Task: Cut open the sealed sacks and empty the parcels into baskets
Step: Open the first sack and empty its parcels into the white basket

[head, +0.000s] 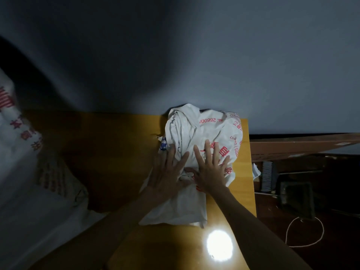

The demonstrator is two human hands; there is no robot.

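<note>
A crumpled white sack (206,129) with red print lies bunched on the yellow wooden table (120,152), against the wall at the table's far right. My left hand (167,176) lies flat on the sack's left side with fingers spread. My right hand (210,168) presses flat on the sack's middle, fingers straight and apart. Neither hand grips anything. A flatter part of the sack (179,207) trails toward me under my wrists.
Another white sack (23,152) with red print fills the left side and hangs over the table. A bright light reflection (219,245) glares on the near tabletop. Right of the table stand a brown cardboard box (296,149), dark clutter and a looped cord (303,232) on the floor.
</note>
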